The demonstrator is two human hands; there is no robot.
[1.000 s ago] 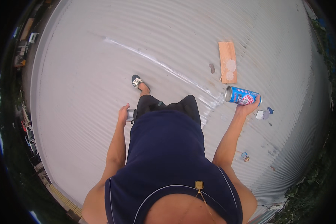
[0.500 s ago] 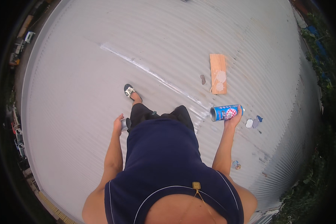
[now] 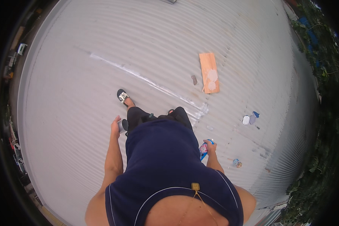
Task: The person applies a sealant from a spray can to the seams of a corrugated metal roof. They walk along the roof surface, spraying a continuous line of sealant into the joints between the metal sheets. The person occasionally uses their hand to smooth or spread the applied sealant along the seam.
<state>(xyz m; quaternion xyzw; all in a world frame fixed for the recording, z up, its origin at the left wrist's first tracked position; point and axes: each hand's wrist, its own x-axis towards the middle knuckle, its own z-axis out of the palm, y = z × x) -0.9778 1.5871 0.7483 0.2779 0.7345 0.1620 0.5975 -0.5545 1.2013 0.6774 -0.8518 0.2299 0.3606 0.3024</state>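
Observation:
Beside my left thigh, my left hand (image 3: 116, 126) is closed around a grey cylindrical cup (image 3: 122, 126) with a dark end turned toward my leg. My right hand (image 3: 211, 146) is low by my right hip and grips a blue can (image 3: 203, 150) with a red-and-white checked patch. My shirt hides part of that can. In front of me, a shiny whitish strip (image 3: 147, 81) runs slantwise along the corrugated metal roof (image 3: 64, 86) and ends in a smeared patch near my legs.
An orange-brown wooden board (image 3: 206, 62) with pale round patches lies ahead on the right, a small grey-brown piece (image 3: 194, 80) beside it. Right of me are a white disc (image 3: 246, 120), a blue scrap (image 3: 256, 114) and a small tin (image 3: 237, 163). Plants (image 3: 320, 86) border the roof's right edge.
My right hand has drawn the blue can down and back from in front of me to beside my hip. My left hand still holds the cup. The view has shifted slightly.

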